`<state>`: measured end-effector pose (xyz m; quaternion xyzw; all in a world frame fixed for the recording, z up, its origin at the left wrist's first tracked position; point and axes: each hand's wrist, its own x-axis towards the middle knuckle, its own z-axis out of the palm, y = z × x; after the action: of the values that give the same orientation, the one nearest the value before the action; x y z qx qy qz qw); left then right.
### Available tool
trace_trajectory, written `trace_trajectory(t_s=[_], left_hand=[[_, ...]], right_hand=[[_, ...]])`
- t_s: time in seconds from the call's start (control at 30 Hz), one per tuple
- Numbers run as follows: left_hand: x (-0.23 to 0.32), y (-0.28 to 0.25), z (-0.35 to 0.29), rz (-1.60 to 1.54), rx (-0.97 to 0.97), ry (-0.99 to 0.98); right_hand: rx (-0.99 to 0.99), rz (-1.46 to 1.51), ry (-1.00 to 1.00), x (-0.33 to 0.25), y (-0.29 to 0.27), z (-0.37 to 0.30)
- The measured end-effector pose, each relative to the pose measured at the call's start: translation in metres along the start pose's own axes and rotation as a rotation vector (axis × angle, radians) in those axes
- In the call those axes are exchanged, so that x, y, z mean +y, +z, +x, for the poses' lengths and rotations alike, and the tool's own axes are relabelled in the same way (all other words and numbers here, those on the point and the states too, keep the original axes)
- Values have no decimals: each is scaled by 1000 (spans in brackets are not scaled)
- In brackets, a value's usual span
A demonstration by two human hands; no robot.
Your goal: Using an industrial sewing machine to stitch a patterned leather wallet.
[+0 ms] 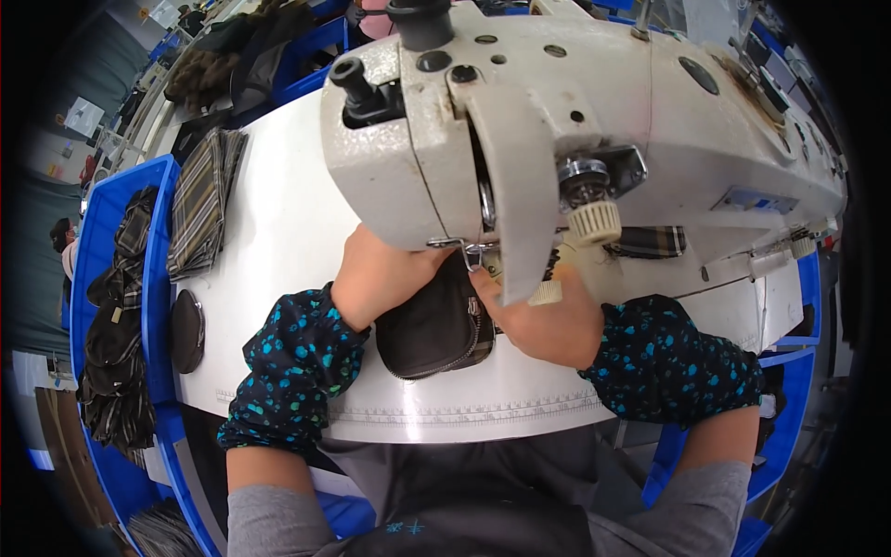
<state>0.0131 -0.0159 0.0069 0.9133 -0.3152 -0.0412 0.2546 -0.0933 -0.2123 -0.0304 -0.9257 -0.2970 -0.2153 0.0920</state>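
A dark brown zippered pouch (pixel 422 330) lies on the white sewing table below the head of a sewing machine (pixel 436 158). Its metal zip curves along the near and right edges, with a pull at the upper right, and a strip of plaid cloth shows beside it. My left hand (pixel 385 278) is closed at the pouch's upper left edge, its fingertips partly hidden beneath the machine head. From the right, my right hand (pixel 552 320) grips the upper right edge with bent fingers, thumb close to the presser foot area. The machine hides some of those fingers.
A stack of folded plaid cloth (pixel 206 204) and a dark oval piece (pixel 187 331) lie at the table's left. Beyond them stands a blue bin (pixel 167 176) with dark and plaid pieces. Plaid fabric (pixel 650 242) sits under the machine arm. Another blue bin (pixel 789 408) is at right.
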Motion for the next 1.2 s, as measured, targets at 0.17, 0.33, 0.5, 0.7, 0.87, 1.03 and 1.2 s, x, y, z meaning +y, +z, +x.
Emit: trace_trajectory(t_s=[0.17, 0.33, 0.5, 0.7, 0.87, 1.03, 1.2], left_hand=[[16, -7, -22, 130, 135, 63], [39, -33, -56, -18, -52, 461], [32, -18, -64, 180, -31, 488], [29, -17, -59, 42, -81, 397], [24, -12, -59, 82, -59, 379], [29, -8, -58, 74, -23, 404], [31, -6, -58, 205, 32, 473]], right_hand=[[8, 74, 33, 3, 0, 0], [21, 157, 91, 7, 1, 3], [47, 119, 56, 3, -5, 1], [-1, 6, -164, -34, -33, -13], [88, -128, -259, -37, -18, -15], [116, -81, -266, -35, -17, -11], [108, -81, -251, -38, -22, -12]])
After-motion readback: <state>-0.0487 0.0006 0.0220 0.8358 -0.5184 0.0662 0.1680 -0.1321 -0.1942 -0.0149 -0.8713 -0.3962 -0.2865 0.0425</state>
